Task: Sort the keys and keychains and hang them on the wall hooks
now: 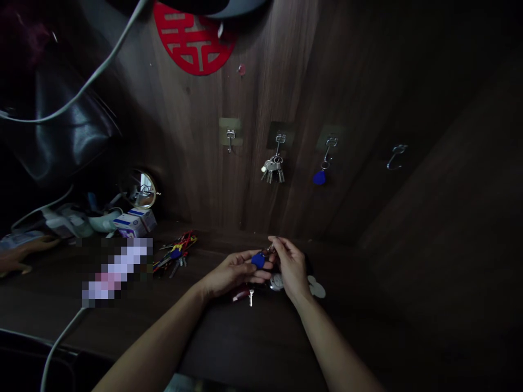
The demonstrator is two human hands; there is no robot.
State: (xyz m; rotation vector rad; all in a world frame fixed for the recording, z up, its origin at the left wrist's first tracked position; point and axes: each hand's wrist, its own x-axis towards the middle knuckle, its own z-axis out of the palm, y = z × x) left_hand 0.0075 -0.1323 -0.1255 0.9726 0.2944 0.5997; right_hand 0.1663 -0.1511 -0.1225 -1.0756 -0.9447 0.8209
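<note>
A blue key fob [258, 260] lies across the fingers of my left hand [231, 274], with the thumb against it. My right hand [291, 265] pinches the small metal chain [269, 249] joined to the fob. Below my hands, on the dark wooden surface, are a silver key [250, 298] beside a dark red item [241, 294], a round silvery object [277, 281] and a pale rounded piece [316, 287]. My right hand partly hides these. On the wall above, a bunch of keys [274, 170] hangs from one hook and another blue fob [320, 177] from a second.
Two bare hooks, one at left [229, 140] and one at right [396, 157], are on the wall. Left on the surface are a colourful heap with keys [176, 255], a small box [135, 222], a round mirror [141, 188] and a white cable [61, 333]. A black bag [69, 125] hangs upper left.
</note>
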